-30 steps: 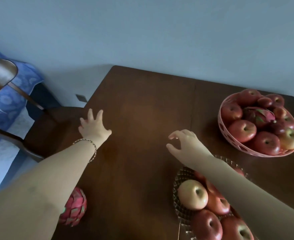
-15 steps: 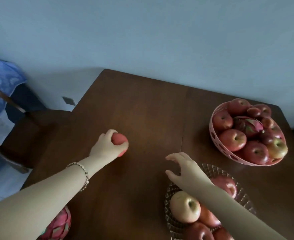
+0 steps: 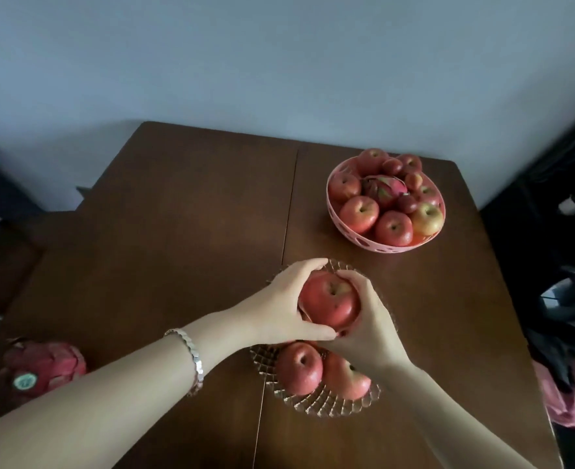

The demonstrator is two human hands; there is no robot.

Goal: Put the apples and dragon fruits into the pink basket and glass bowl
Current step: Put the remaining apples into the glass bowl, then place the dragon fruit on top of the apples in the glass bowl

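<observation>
A large red apple (image 3: 328,301) is held over the far side of the glass bowl (image 3: 330,406), cupped between my left hand (image 3: 279,308) and my right hand (image 3: 369,319). Two more red apples (image 3: 299,368) lie in the near part of the bowl. The pink basket (image 3: 357,236) stands at the far right of the table, piled with several apples and one dragon fruit (image 3: 384,190). Another dragon fruit (image 3: 40,368) with a green sticker lies on the table at the near left, beside my left forearm.
The dark wooden table (image 3: 184,238) stands against a pale blue wall. A wooden chair (image 3: 5,265) sits off its left edge. Dark clothing and a pink cloth (image 3: 570,401) are piled past the right edge.
My left hand has carried the apple from the left part of the table to above the glass bowl. My right hand has closed on it from the other side.
</observation>
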